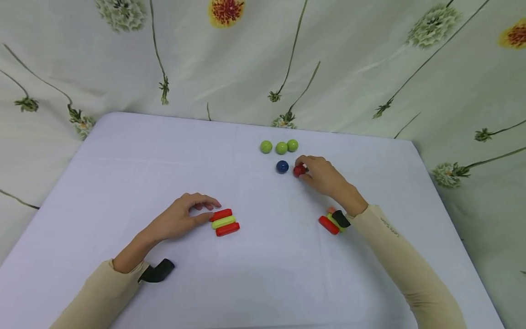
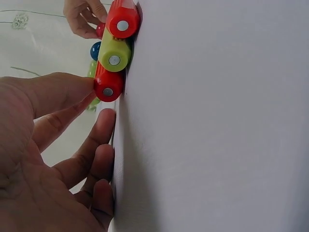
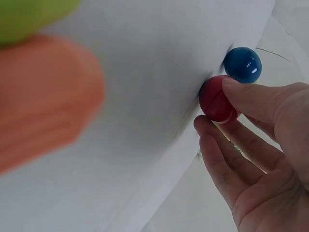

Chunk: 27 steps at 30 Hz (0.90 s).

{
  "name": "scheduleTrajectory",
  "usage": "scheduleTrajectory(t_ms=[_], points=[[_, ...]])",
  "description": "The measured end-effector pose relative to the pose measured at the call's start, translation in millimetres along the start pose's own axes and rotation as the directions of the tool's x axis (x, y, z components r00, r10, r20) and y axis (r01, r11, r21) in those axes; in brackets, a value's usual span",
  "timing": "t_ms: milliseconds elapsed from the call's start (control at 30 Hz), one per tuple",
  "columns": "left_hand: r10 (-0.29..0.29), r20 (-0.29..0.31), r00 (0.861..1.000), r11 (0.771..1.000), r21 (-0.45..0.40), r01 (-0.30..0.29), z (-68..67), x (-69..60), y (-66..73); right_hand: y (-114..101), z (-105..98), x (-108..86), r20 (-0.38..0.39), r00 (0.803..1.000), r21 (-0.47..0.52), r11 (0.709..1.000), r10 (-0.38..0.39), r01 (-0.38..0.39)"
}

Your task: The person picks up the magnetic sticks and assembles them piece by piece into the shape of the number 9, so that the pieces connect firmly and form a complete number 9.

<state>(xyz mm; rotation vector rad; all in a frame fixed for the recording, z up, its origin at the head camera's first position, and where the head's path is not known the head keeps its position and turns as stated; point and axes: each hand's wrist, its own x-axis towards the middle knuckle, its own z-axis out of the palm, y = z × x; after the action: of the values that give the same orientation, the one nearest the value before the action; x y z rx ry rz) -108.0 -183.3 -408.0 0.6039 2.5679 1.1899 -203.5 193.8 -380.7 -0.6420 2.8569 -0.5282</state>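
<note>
My right hand [image 1: 326, 177] pinches a red ball [image 3: 217, 99] between thumb and fingers, low at the tabletop. A shiny blue ball [image 1: 282, 167] sits just left of it, and a green ball [image 1: 266, 146] lies behind with two more green ones. My left hand [image 1: 182, 217] rests low on the table, fingers loosely bent, its thumb touching the end of a red magnetic rod [image 1: 221, 214]. Against that rod lie a yellow-green rod [image 2: 116, 52] and a second red rod [image 1: 227, 229], side by side. Round metal discs show in their ends.
Near my right forearm lies another group: a red rod [image 1: 328, 225], a yellow-green rod, and an orange one [image 3: 48, 96] partly hidden by a black wrist piece [image 1: 341, 218]. The table [image 1: 263, 283] has a white cover; a flowered cloth [image 1: 238, 68] hangs behind.
</note>
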Motion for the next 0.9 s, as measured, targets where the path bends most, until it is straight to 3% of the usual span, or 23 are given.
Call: scheduleTrajectory(t_ms=[267, 533, 767, 900], points=[[-0.002, 0.003, 1.000, 1.000, 0.016, 0.002, 0.8, 2.2, -2.3, -2, 2, -4.5, -0.009, 1.000, -0.030, 1.000, -0.002, 0.002], [0.001, -0.004, 1.000, 0.999, 0.037, -0.001, 1.7, 1.0, -0.3, -7, 6, -28.7, -0.073, 0.997, 0.055, 0.998, -0.004, 0.008], [0.064, -0.004, 0.998, 0.997, 0.044, -0.064, 3.0, 2.1, -1.9, -17, 9, -46.9, -0.079, 0.995, 0.130, 0.990, 0.055, -0.044], [0.081, -0.015, 0.997, 0.995, 0.064, -0.080, 3.4, 1.9, -1.4, -20, 11, -51.5, -0.079, 0.996, 0.142, 0.990, 0.034, -0.023]])
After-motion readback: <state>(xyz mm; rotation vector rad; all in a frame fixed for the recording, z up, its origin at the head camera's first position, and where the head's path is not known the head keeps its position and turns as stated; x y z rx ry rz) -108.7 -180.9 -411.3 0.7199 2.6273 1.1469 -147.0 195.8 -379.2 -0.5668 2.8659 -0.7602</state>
